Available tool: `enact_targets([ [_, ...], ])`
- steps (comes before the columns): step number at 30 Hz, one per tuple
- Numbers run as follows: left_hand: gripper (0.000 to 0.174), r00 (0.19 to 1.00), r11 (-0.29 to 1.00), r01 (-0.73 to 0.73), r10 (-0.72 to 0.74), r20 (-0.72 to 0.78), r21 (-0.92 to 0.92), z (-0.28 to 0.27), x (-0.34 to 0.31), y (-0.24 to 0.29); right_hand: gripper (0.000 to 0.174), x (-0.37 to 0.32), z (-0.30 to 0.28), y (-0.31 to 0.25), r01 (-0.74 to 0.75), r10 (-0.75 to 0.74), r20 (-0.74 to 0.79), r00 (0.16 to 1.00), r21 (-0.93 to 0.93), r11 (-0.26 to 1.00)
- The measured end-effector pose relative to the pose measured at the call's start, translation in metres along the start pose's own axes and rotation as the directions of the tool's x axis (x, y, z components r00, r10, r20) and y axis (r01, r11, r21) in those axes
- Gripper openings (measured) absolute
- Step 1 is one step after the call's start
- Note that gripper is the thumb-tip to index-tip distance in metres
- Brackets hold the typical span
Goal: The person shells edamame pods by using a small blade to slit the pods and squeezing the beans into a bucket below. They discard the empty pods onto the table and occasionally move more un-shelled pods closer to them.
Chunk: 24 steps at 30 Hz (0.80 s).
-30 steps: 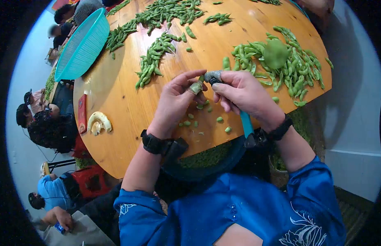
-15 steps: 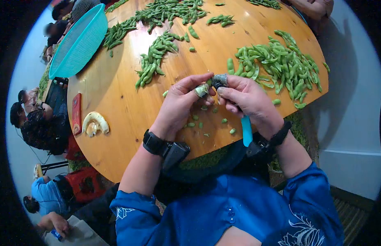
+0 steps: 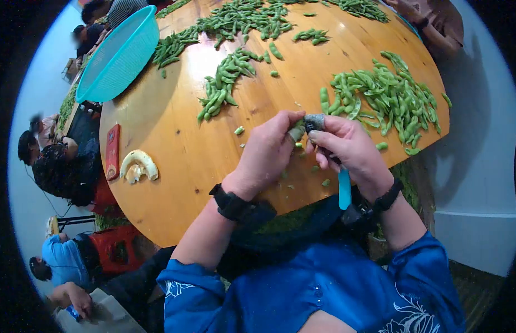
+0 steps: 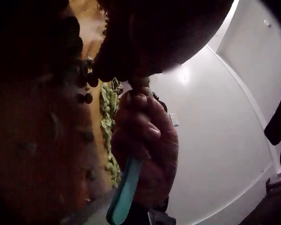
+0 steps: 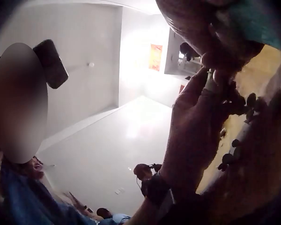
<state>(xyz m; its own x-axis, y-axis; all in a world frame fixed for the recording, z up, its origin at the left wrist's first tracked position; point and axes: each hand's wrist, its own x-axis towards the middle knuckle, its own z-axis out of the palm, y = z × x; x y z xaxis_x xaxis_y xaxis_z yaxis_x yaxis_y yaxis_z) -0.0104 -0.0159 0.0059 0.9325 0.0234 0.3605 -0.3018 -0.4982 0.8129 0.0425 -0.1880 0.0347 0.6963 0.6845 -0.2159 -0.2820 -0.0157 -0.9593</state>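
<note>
Turquoise handle [image 3: 345,191], clasped in the curled fingers of the right hand [image 3: 351,147]; the left hand [image 3: 271,150] pinches a green pod [image 3: 301,123], mostly hidden, where the fingertips of both hands meet above the wooden table [image 3: 175,161]. Loose beans [image 3: 325,182] lie nearby; heaped pods [image 3: 402,105] spread beyond the right hand.

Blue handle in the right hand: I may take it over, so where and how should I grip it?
Probably the blue handle by its rounded free end, coming from the side of the blue shirt: that end juts towards it, while the right hand covers the rest.
</note>
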Motion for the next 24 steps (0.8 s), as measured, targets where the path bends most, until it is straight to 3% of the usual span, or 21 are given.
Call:
enact_targets([
  [5, 0.016, 0.995, 0.995, -0.010, 0.019, -0.094, 0.103, 0.005, -0.001, -0.002, 0.020, 0.002, 0.009, 0.005, -0.039, 0.040, -0.003, 0.999, 0.236, 0.971],
  [7, 0.016, 0.993, 0.992, 0.005, 0.009, -0.118, 0.125, 0.003, -0.002, -0.002, 0.022, 0.004, 0.012, 0.007, -0.028, 0.028, 0.003, 1.000, 0.224, 0.974],
  [9, 0.017, 0.991, 0.995, 0.103, -0.104, -0.081, -0.015, 0.000, -0.003, 0.000, 0.023, 0.006, 0.014, 0.006, -0.022, 0.021, 0.008, 1.000, 0.209, 0.978],
  [10, 0.017, 0.990, 0.994, 0.107, -0.108, -0.089, -0.016, 0.001, -0.004, 0.000, 0.024, 0.005, 0.015, 0.006, -0.021, 0.023, -0.019, 1.000, 0.137, 0.990],
  [12, 0.016, 0.985, 0.960, 0.146, -0.165, -0.058, -0.240, 0.001, -0.002, -0.001, 0.025, 0.004, 0.018, 0.005, -0.020, 0.022, -0.039, 0.999, 0.059, 0.998],
  [13, 0.016, 0.984, 0.960, 0.145, -0.165, -0.066, -0.240, 0.002, -0.002, -0.003, 0.025, 0.002, 0.021, 0.006, 0.030, -0.035, -0.092, 0.995, -0.054, 0.998],
  [14, 0.017, 0.990, 0.973, 0.116, -0.131, -0.060, -0.200, 0.004, -0.001, -0.005, 0.024, 0.000, 0.023, 0.007, 0.073, -0.097, -0.138, 0.986, -0.168, 0.983],
  [19, 0.020, 0.997, 0.997, 0.075, -0.076, 0.007, 0.013, 0.004, -0.003, 0.007, 0.023, -0.007, 0.022, 0.014, 0.135, -0.192, -0.171, 0.966, -0.298, 0.945],
  [24, 0.019, 0.980, 0.966, 0.199, -0.200, -0.006, 0.164, 0.010, 0.000, 0.021, 0.023, -0.006, 0.012, 0.028, 0.224, -0.325, -0.186, 0.927, -0.421, 0.879],
])
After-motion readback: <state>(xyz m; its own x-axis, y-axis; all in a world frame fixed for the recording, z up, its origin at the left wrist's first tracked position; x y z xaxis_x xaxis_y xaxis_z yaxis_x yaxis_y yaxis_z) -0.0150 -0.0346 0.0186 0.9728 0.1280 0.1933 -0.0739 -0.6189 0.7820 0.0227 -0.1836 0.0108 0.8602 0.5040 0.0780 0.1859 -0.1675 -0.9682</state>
